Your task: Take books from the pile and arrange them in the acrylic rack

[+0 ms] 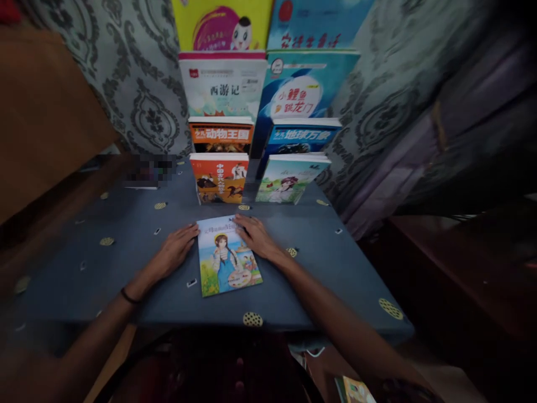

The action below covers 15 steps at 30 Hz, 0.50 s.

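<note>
Slanting inward, the left forearm (103, 330) and the right forearm (327, 299) are converging on a picture-covered book (229, 268) that is lying face up on the blue tablecloth (126, 268). The left hand (180, 244) is resting palm down, its fingers outstretched and close together, the tips meeting the book's upper left edge. The right hand (254, 235) is lying uncurled, its fingers slightly parted over the upper right corner; whether either thumb is pressing, I cannot tell. A dark band (131, 296) is circling the left wrist. Beyond the hands, upright books (220, 178) are standing in two columns.
</note>
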Available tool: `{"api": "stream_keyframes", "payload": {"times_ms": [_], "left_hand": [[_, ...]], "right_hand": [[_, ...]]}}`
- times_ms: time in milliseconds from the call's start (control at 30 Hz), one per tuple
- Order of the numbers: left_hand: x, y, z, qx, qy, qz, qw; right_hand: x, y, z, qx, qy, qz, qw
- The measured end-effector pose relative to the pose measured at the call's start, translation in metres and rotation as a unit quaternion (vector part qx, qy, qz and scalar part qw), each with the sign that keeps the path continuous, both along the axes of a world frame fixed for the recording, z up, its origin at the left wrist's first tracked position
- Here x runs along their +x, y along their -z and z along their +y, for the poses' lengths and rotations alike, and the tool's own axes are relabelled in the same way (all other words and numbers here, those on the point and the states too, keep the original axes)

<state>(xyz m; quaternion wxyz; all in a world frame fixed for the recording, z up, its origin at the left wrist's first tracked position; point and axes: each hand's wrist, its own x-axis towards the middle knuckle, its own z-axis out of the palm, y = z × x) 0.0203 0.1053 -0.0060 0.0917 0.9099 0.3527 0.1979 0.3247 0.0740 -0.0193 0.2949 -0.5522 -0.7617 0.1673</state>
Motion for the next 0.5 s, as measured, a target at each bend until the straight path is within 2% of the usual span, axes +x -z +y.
{"api": "stream_keyframes", "payload": {"times_ms": [167,300,500], "left_hand": [[-0.007,-0.006,-0.021,-0.017,0.016,0.011,1.000],[-0.006,-0.009,-0.028,-0.009,0.015,0.016,1.000],[-0.003,-0.018,-0.046,-0.046,0.060,0.017,0.997]], "right_hand": [[0.000,0.002,0.001,0.001,-0.004,0.004,1.000],[0.001,0.003,0.001,0.002,-0.004,0.012,1.000],[0.004,0.004,0.002,0.000,-0.007,0.027,1.000]]}}
